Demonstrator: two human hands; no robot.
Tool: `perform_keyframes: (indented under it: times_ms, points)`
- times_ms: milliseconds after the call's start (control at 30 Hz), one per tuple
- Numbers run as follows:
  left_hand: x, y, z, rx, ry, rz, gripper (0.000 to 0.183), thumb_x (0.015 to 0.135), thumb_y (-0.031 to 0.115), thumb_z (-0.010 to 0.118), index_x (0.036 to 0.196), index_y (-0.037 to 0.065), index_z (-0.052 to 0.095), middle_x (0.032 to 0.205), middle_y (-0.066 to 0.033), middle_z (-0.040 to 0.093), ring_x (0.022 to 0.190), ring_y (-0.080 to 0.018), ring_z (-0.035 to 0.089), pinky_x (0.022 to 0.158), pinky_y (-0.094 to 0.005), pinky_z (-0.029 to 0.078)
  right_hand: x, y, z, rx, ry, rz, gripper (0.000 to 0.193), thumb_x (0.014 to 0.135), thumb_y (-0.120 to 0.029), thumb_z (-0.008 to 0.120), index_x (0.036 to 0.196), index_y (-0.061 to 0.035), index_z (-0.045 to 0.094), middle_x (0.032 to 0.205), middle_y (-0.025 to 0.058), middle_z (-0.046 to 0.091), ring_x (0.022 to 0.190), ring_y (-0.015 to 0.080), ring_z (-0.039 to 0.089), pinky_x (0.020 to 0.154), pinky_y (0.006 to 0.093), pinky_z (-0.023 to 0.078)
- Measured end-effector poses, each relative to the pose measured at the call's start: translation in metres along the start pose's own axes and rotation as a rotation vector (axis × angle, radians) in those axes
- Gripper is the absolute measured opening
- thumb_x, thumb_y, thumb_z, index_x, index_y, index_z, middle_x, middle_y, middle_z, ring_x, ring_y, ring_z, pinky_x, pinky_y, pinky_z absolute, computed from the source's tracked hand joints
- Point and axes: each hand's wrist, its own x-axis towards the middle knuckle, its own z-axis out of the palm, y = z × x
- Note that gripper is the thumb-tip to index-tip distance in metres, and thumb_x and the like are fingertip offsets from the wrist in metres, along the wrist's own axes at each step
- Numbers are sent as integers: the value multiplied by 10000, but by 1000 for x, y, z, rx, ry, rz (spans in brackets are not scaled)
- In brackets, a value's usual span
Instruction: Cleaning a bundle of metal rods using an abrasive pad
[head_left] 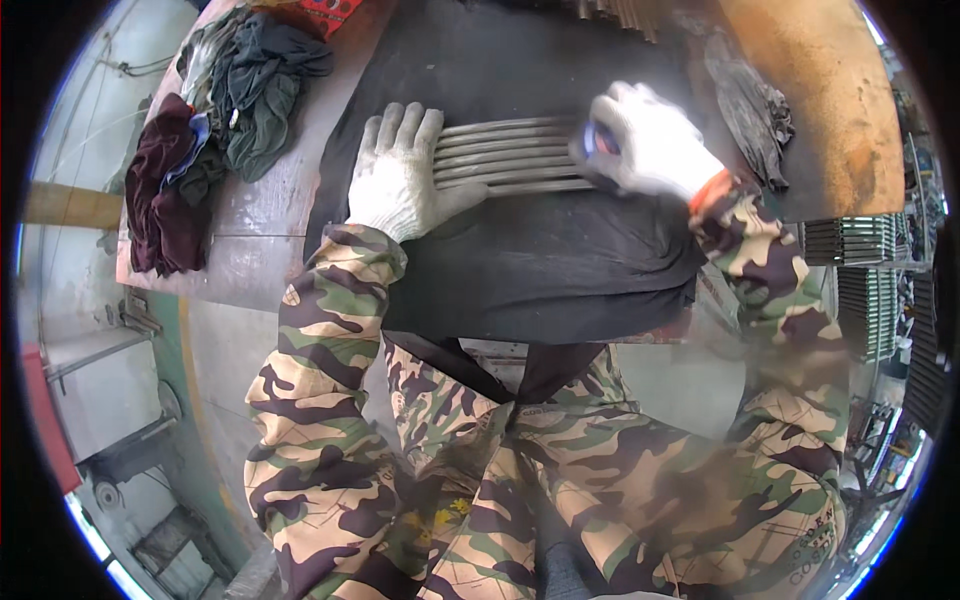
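Several grey metal rods [512,153] lie side by side across a black cloth [540,260] on the table. My left hand [398,175], in a white knit glove with grey fingertips, rests flat over their left ends, thumb stretched along the nearest rod. Over the right ends is my gloved right hand [650,140], smeared by motion. Its fingers are closed around something with a blue and reddish patch [598,142] and a dark underside against the rods. The blur and the glove hide what kind of thing it is. The rods' right ends are hidden under it.
Crumpled dark rags [265,90] and a maroon cloth [160,200] lie on the table's left. A bundle of tubes [625,12] sits at the far edge. A grey, dirty rag [750,110] lies at right, beside a brownish board [840,110]. Racks of rods [865,300] stand beyond the table's right.
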Motion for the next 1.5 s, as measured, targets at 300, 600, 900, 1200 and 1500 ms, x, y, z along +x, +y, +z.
perform_keyframes:
  times_ms: [300, 600, 900, 1200, 1500]
  points:
    - [11, -1, -5, -21, -35, -24, 1025, 771, 686, 838, 1471, -15, 575, 1478, -240, 596, 1470, -443, 473, 1254, -554, 344, 9, -12, 5, -1, 33, -58, 400, 897, -344, 745, 1213, -102, 703, 1175, 164, 661, 1208, 374, 647, 1010, 518, 558]
    - [4, -3, 0, -9, 38, 10, 1051, 711, 677, 887, 1461, 9, 578, 1517, -251, 567, 1485, -452, 467, 1258, -558, 337, 21, -30, 0, 9, 53, -93, 408, 890, -333, 744, 1225, -101, 729, 1196, 175, 676, 1177, 378, 662, 1019, 492, 572]
    - [2, -4, -2, -33, 28, -15, 1067, 693, 719, 877, 1433, 7, 588, 1480, -242, 583, 1451, -437, 497, 1256, -555, 339, 31, -56, 3, -16, 55, -94, 424, 873, -356, 767, 1210, -105, 716, 1194, 152, 663, 1189, 372, 649, 1016, 495, 571]
    - [15, -3, 15, 4, 182, -42, 676, 916, 525, 748, 1373, 41, 632, 1364, -191, 627, 1367, -420, 546, 1192, -556, 395, 31, -56, -6, -57, 44, -29, 411, 862, -358, 771, 1182, -104, 719, 1211, 164, 660, 1192, 381, 650, 1000, 515, 574]
    - [24, -6, 28, 33, 214, -52, 500, 965, 369, 699, 1340, 46, 634, 1329, -163, 641, 1324, -369, 558, 1134, -513, 435, 57, -67, -4, -71, 56, 32, 431, 917, -363, 728, 1259, -102, 717, 1189, 175, 681, 1189, 389, 669, 1018, 500, 569]
